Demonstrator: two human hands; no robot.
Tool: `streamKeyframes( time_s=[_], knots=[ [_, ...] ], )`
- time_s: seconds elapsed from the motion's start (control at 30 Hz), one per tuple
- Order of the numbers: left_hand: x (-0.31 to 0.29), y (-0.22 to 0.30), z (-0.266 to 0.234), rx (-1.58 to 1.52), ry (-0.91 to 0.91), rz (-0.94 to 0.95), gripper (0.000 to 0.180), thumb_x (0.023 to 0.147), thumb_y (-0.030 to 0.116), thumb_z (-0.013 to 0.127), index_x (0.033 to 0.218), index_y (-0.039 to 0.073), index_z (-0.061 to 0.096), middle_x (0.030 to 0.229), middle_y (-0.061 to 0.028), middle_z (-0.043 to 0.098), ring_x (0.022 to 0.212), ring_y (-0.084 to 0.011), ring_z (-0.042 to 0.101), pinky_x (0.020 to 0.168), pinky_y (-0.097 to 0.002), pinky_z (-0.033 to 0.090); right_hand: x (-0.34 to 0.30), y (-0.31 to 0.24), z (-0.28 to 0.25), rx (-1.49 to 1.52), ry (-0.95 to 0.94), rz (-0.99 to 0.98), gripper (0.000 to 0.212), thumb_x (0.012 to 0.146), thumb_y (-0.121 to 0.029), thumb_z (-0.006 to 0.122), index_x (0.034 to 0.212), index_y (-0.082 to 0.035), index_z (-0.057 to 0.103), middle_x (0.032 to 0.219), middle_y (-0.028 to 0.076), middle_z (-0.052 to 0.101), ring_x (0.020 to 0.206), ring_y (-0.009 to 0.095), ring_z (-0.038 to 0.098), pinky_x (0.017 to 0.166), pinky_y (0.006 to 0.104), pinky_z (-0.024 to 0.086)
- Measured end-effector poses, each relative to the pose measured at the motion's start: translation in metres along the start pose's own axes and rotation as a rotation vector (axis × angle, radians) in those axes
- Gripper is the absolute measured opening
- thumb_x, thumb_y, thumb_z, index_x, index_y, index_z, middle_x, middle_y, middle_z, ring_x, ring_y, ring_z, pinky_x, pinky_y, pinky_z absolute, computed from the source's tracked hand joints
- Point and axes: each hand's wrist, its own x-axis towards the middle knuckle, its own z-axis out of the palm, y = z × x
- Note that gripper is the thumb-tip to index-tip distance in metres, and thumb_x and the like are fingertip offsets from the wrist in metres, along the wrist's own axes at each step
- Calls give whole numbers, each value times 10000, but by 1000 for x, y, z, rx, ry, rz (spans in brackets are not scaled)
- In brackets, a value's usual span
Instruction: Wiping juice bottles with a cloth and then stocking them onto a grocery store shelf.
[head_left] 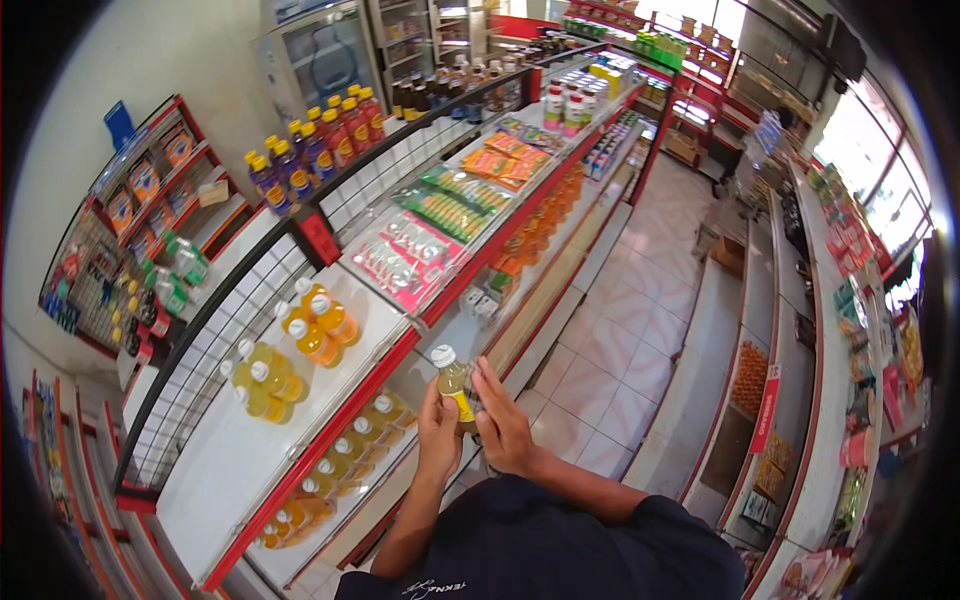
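A small clear bottle with a white cap, a yellow label and pale yellow drink is held upright in front of my chest. My left hand is closed round its left side, the thumb along the label. Against the bottle's right side lies my right hand, its fingers pressed together and pointing up; the palm side is hidden. Beside my hands, the top shelf bears orange drink bottles and yellow drink bottles. On the shelf below stand more yellow drink bottles, in rows.
Flat packets lie farther along the top shelf. A black wire divider runs behind the bottles, with purple and red bottles beyond it. At right, another shelf unit borders the tiled aisle. Fridges stand at the back.
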Motion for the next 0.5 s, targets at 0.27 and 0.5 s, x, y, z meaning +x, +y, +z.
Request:
streamKeyframes(
  time_s=[0.27,0.5],
  knots=[
    [16,-25,11,-178,-149,-214,450,1036,249,494,1428,80,352,1337,-64,494,1207,-145,488,1007,-290,402,-4,2,-34,-74,66,19,452,923,-1,501,1373,37,498,1508,261,358,1372,410,402,1105,407,352],
    [27,-41,36,-56,-296,-137,454,1021,186,515,1418,37,355,1350,-76,485,1210,-155,501,1027,-285,388,-14,1,-50,-151,169,58,520,922,5,459,1437,44,400,1520,286,319,1381,400,394,1107,383,348]
  ],
)
